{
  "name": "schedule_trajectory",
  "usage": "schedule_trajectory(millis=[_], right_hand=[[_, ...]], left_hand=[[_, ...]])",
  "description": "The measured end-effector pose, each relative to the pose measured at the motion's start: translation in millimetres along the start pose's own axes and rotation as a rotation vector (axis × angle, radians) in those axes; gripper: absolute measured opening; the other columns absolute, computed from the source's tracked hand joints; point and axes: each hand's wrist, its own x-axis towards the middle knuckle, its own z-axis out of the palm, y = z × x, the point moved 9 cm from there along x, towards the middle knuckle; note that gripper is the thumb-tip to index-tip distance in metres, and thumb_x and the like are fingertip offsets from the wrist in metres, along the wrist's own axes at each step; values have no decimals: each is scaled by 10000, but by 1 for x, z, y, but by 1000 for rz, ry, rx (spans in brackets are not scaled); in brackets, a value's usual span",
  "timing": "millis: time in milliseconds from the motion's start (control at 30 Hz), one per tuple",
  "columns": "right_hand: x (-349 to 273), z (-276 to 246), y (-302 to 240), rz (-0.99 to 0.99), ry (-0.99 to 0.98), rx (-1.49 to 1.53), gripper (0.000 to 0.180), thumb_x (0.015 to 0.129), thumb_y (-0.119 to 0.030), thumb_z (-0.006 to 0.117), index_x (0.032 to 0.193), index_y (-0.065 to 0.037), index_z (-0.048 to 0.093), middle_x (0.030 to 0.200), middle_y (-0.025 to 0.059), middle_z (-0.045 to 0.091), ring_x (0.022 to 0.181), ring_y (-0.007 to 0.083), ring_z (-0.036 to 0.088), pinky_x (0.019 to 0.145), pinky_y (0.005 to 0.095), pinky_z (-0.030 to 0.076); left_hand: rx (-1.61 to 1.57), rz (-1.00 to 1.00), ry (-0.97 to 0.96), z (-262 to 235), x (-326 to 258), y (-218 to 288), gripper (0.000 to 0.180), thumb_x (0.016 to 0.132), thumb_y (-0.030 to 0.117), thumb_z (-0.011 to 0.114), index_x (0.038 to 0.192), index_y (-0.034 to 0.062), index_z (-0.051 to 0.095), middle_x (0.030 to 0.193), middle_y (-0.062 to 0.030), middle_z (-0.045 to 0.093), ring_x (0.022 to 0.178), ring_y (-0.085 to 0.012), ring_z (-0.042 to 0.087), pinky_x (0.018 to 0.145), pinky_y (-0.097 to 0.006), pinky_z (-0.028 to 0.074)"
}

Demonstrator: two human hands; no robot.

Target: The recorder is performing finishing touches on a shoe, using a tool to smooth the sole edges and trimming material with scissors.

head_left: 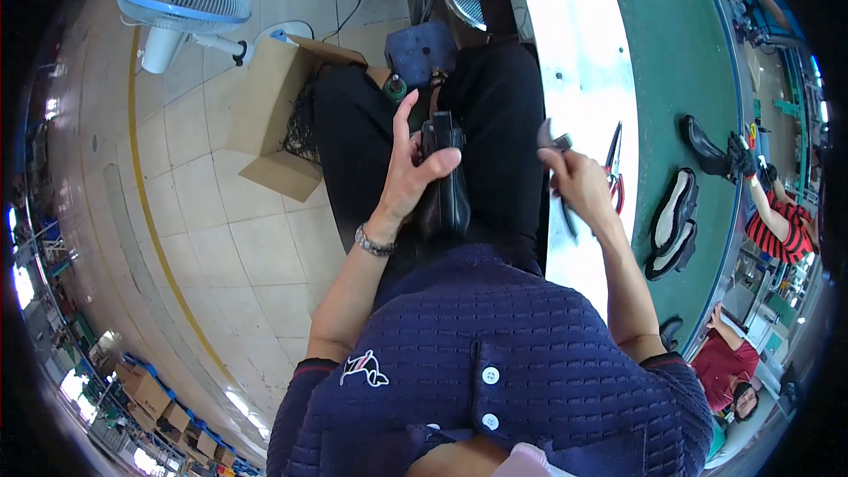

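Over our lap [499,115], our left hand [411,172] grips 1 black shoe [444,208], while our right hand [579,181] grasps a hand tool [570,219] by the white bench [579,26]. This shoe seems mid-work; how much is left, we cannot tell.

Navy textured shirt [548,336], white buttons [490,375], black trousers [499,106].

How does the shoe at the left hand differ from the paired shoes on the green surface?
The shoe is at the left hand; the paired shoes lie on the green surface. The shoe looks glossy black; the paired shoes show whitish areas edged black. Both show black.
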Motion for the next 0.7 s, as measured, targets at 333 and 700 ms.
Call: schedule_trajectory(millis=[333,700], right_hand=[[22,-31,27,-207,446,-342,833,727,-49,747,1429,-9,299,1334,233,440,1210,378,467,985,419,428],[-23,-41,-106,-930,23,360,637,632,-188,809,1189,-14,554,1096,171,615,1035,331,595,924,391,460]], left_hand=[[111,415,-253,53,-13,101,1399,506,401,914,1491,95,-30,1275,-130,444,1145,-226,485,994,-361,381],[-611,218,-432,79,28,136,1035,795,713,546,1515,147,62,1279,-283,478,1149,-411,522,963,-517,444]])
